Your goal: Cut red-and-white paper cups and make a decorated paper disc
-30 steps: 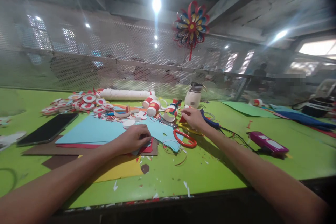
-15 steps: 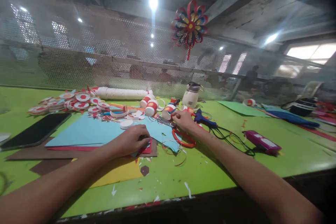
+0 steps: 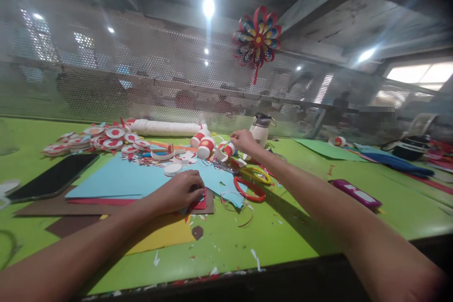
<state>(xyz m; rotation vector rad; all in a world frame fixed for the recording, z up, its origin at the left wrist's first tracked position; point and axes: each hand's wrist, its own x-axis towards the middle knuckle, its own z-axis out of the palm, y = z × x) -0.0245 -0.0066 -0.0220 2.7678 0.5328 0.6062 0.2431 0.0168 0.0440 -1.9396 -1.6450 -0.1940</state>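
My left hand (image 3: 186, 190) rests near the edge of the light blue paper (image 3: 116, 177), its fingers curled down over a small red piece (image 3: 200, 202). What it pinches, if anything, is hidden. My right hand (image 3: 245, 142) is raised beside the red-and-white paper cups (image 3: 205, 147), its fingertips pressed together. Whatever is between them is too small to make out. Below that hand lie scissors with red and yellow handles (image 3: 250, 189). A white round disc (image 3: 172, 169) lies on the blue paper beyond my left hand.
Red-and-white paper rings (image 3: 115, 133) are heaped at the back left, beside a white roll (image 3: 166, 127). A black phone (image 3: 53, 177) lies left. Behind my right hand stands a white jug (image 3: 261, 127). A magenta case (image 3: 356, 194) lies right. Mesh (image 3: 148, 89) rises behind the table.
My right hand has lifted away from the scissors, up and slightly left. Its forearm now hides the blue glue gun. More of the yellow handle shows. My left hand stays about where it was.
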